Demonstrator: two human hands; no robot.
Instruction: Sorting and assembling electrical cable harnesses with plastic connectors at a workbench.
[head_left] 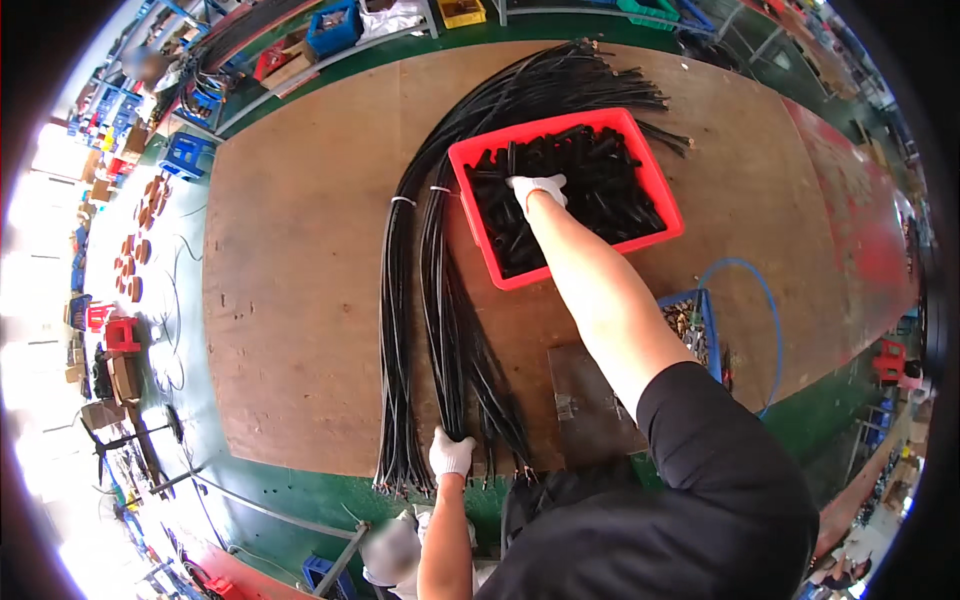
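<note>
My left hand (452,454), in a white glove, is closed around the near end of a bundle of black cables (443,330) at the table's front edge. Far ahead, my right hand (541,190), also gloved, reaches into a red plastic bin (583,256). Its fingers are closed at a short black tube (512,158) standing up from the heap; the grip is partly hidden by the hand. Many more black tubes (610,190) fill the bin. A second cable bundle (396,330), tied with a white band, lies left of the held one.
The brown wooden table (290,300) carries the cables, which curve behind the bin to the far right. Right of my arm sit a blue tray (712,335) of small metal parts and a blue hose (775,310). A dark plate (590,400) lies near the front edge.
</note>
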